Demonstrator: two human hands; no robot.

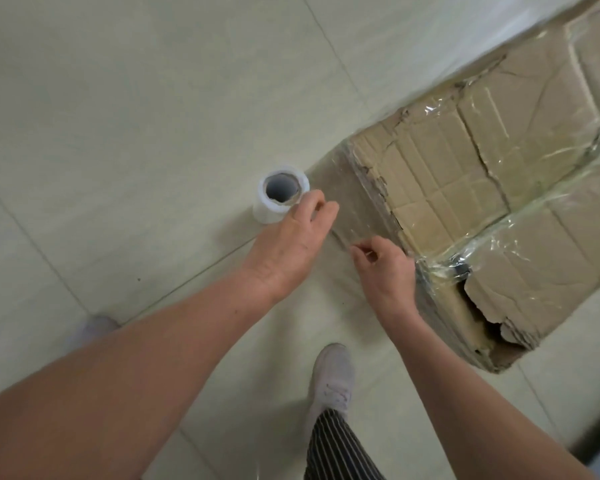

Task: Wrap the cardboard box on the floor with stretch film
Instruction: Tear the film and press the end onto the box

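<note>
Pinching the stretch film between roll and cardboard box on the floor, our left hand and right hand have fingers together on it, we judge. We should pull taut before tearing.

**What I can't make out from here**

The cardboard box runs off the top and right edges. My left hand covers part of the film roll. The clear film sheet is nearly invisible, so whether either hand actually grips it is unclear. A shoe at left hides behind my forearm.
</note>
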